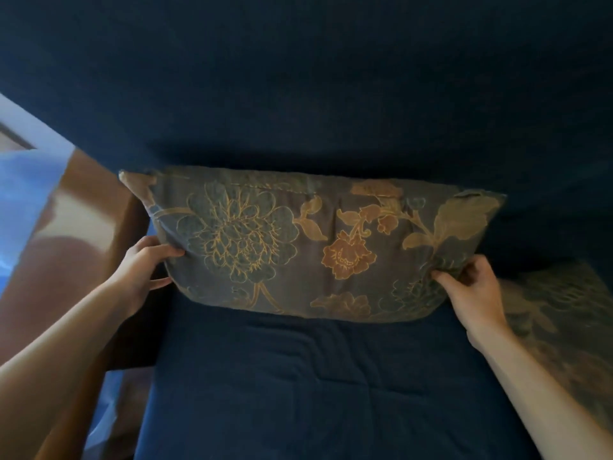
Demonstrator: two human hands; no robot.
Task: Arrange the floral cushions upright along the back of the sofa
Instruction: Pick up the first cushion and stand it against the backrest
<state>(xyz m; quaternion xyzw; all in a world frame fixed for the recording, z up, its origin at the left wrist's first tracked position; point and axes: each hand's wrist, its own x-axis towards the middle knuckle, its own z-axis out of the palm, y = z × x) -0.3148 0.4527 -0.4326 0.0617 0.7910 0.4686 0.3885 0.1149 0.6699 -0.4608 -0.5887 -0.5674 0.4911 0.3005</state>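
A grey-brown floral cushion (308,247) with blue and orange embroidered flowers stands upright against the dark blue sofa back (315,94), its lower edge on the blue seat (315,386). My left hand (146,267) grips its lower left side, thumb on the front face. The lower right corner is pinched by my right hand (471,287). A second floral cushion (564,323) lies blurred at the right edge, partly behind my right forearm.
A glossy wooden armrest (76,247) bounds the sofa on the left, close to the cushion's left corner. Beyond it is a pale blue wall or floor area (23,200).
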